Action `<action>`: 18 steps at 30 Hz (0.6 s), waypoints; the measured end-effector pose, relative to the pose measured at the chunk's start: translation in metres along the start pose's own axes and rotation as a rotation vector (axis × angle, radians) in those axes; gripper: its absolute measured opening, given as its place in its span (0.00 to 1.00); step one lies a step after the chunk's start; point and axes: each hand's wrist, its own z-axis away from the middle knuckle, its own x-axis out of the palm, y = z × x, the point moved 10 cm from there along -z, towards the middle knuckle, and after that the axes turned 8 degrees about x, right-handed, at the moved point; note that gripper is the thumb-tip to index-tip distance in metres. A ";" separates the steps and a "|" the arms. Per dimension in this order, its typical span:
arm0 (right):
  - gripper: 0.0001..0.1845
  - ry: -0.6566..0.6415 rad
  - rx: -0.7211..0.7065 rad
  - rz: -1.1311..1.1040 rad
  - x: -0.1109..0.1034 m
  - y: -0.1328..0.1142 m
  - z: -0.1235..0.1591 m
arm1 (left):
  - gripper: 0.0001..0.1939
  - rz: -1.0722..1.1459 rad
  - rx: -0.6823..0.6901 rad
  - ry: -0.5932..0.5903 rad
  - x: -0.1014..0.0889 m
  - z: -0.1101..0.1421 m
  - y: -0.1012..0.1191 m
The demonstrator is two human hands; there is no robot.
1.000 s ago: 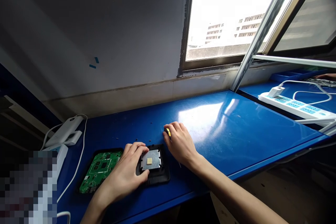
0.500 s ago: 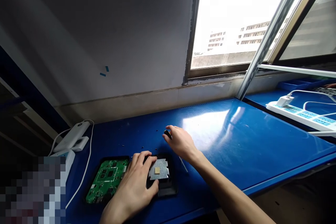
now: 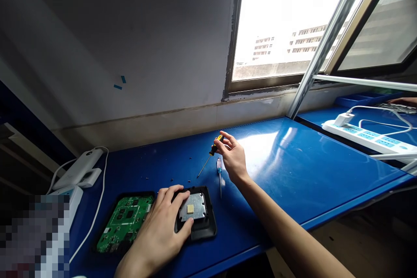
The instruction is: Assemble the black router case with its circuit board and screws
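Observation:
My right hand (image 3: 232, 156) pinches a yellow-and-black screwdriver (image 3: 215, 145) by its handle, above the table. The shaft slants down to the left, its tip beyond the black plastic case (image 3: 211, 223). Inside that case lies a silver metal plate (image 3: 197, 204) with a small tan square pad (image 3: 190, 209). My left hand (image 3: 166, 219) grips the plate, fingertips at its far edge and thumb at its near edge. A green circuit board (image 3: 125, 221) in a dark shell lies left of it, partly covered by my left hand. A second screwdriver with a clear, coloured handle (image 3: 219, 166) rests by my right hand.
Small dark screws (image 3: 189, 181) lie scattered beyond the case on the blue table (image 3: 293, 173). White power strips with cables (image 3: 84, 169) stand at left; another power strip (image 3: 368, 134) is beyond the metal upright (image 3: 312, 61). Another person's hand (image 3: 405, 101) shows at far right.
My right hand has moved slightly away and to the right, bringing the yellow-and-black screwdriver into clear view. The second screwdriver is now uncovered. My left hand keeps its place on the plate.

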 end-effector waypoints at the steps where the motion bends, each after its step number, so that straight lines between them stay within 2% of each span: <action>1: 0.36 0.003 0.006 -0.015 0.002 0.003 0.000 | 0.25 -0.011 -0.003 0.002 0.000 0.000 0.000; 7: 0.30 0.046 -0.048 -0.027 0.008 0.006 0.007 | 0.24 -0.056 0.002 0.038 -0.004 0.000 0.003; 12: 0.26 0.070 -0.121 -0.043 0.007 0.000 0.012 | 0.24 -0.150 0.049 0.124 -0.006 0.002 0.007; 15: 0.25 0.080 -0.144 -0.042 0.007 0.000 0.011 | 0.26 -0.273 0.141 0.243 -0.001 0.010 0.019; 17: 0.25 0.084 -0.150 -0.034 0.007 0.001 0.010 | 0.27 -0.352 0.229 0.355 0.005 0.020 0.031; 18: 0.25 0.083 -0.150 -0.029 0.008 0.001 0.009 | 0.27 -0.380 0.230 0.441 0.005 0.027 0.034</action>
